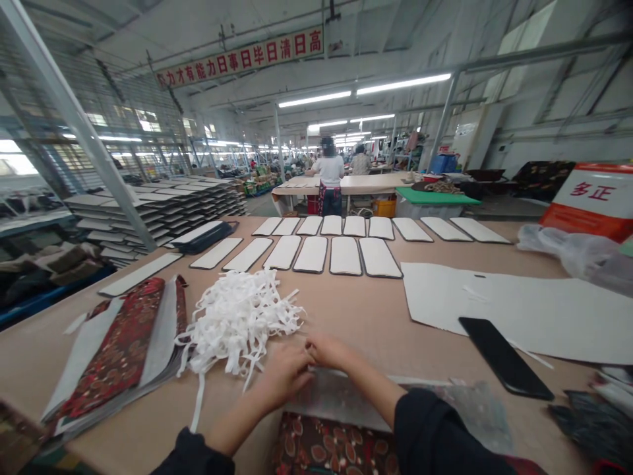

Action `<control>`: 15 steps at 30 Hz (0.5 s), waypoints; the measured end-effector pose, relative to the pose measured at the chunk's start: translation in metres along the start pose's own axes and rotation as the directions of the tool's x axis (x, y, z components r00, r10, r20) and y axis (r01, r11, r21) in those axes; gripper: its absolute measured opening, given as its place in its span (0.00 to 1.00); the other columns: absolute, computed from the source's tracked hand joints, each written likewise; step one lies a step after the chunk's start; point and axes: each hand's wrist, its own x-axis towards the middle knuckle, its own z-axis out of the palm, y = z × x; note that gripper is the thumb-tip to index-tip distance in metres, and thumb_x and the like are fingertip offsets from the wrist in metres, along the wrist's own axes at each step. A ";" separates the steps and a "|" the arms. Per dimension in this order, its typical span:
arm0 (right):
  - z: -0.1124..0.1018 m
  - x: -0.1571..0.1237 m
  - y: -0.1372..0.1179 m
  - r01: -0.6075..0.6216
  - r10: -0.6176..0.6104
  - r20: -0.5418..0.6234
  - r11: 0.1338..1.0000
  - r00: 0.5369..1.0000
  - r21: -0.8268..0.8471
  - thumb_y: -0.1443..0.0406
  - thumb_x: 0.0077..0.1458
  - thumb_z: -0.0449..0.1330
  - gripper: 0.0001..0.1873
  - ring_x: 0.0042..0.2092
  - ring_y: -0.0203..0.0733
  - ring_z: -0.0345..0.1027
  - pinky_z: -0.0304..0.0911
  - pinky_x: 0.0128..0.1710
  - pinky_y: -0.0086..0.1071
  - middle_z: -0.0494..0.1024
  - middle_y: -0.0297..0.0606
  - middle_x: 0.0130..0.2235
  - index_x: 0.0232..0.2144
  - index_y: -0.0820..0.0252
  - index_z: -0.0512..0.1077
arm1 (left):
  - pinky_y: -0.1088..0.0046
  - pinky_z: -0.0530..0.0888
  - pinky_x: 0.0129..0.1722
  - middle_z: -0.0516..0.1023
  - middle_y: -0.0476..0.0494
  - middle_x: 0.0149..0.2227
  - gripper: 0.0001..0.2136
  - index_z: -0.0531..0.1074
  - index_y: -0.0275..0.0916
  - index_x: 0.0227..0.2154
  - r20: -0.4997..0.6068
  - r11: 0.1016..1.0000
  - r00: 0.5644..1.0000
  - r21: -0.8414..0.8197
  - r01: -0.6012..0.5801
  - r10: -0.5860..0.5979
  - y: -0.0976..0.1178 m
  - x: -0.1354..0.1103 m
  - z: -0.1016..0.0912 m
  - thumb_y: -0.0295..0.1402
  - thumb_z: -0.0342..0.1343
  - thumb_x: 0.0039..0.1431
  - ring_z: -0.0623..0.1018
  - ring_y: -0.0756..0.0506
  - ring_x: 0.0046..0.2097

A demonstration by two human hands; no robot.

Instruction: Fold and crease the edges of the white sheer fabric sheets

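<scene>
White fabric strips [237,320]: a loose, tangled heap on the worktop [356,310], just beside the left hand, with one strip trailing toward the near edge.
Handling: they look light, soft and limp, and likely to snag on one another; a single free end seems a better place to take hold than the middle of the heap.
Left hand [283,376]: reaches in just below the heap, nearest the strips.
Right hand [332,351]: lies beside the left, above a clear plastic sheet [341,399].
Fingers [316,346]: both sets curl inward, the tips almost meeting; whether they pinch anything thin is too small to tell.
Below the hands: patterned brown fabric [331,448] lies partly under the plastic.
Left: a stack of red-patterned panels [119,349] beside the heap.
Ahead: rows of white panels with dark edging [311,254].
Right: a large white sheet [494,310], with a black phone [504,356] lying on it.
Beyond: a co-worker [330,175] stands at another table.
</scene>
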 end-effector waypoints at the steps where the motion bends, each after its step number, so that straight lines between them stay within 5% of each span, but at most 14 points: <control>1: 0.001 0.010 -0.005 -0.032 0.034 -0.077 0.999 0.996 0.022 0.68 0.51 0.49 0.13 0.40 0.42 0.66 0.59 0.39 0.32 0.74 0.42 0.39 0.38 0.62 0.71 | 0.67 0.64 0.43 0.75 0.47 0.39 0.09 0.71 0.43 0.37 -0.083 0.998 0.995 0.019 0.055 -0.053 -0.013 0.004 -0.001 0.31 0.52 0.53 0.71 0.45 0.43; 4: 0.007 0.035 -0.020 -0.094 0.117 -0.249 0.990 0.961 0.102 0.67 0.53 0.48 0.16 0.47 0.41 0.62 0.56 0.45 0.32 0.69 0.45 0.47 0.45 0.63 0.66 | 0.63 0.62 0.48 0.74 0.43 0.42 0.11 0.70 0.42 0.40 -0.299 0.972 0.941 0.121 0.203 -0.159 -0.048 0.012 0.000 0.30 0.47 0.56 0.70 0.44 0.46; 9: 0.013 0.045 -0.028 -0.092 0.157 -0.311 0.973 0.937 0.213 0.70 0.48 0.53 0.07 0.42 0.39 0.63 0.56 0.43 0.29 0.72 0.39 0.39 0.28 0.61 0.70 | 0.52 0.50 0.57 0.69 0.41 0.51 0.13 0.68 0.43 0.45 -0.386 0.884 0.899 0.322 0.340 -0.205 -0.088 0.012 0.008 0.32 0.48 0.56 0.63 0.39 0.55; 12: 0.000 0.037 -0.003 -0.178 0.280 -0.340 0.937 0.897 0.302 0.68 0.48 0.50 0.07 0.35 0.38 0.64 0.58 0.36 0.29 0.73 0.36 0.30 0.25 0.60 0.69 | 0.49 0.48 0.57 0.67 0.41 0.53 0.16 0.67 0.45 0.48 -0.369 0.848 0.899 0.373 0.377 -0.237 -0.105 0.008 0.017 0.33 0.49 0.56 0.62 0.38 0.57; 15: -0.028 0.014 0.044 -0.287 0.446 -0.397 0.871 0.802 0.399 0.66 0.47 0.49 0.08 0.34 0.40 0.65 0.59 0.34 0.31 0.72 0.36 0.27 0.23 0.60 0.66 | 0.49 0.48 0.57 0.67 0.40 0.54 0.16 0.66 0.45 0.48 -0.364 0.828 0.891 0.383 0.410 -0.273 -0.118 0.005 0.023 0.34 0.47 0.57 0.63 0.38 0.56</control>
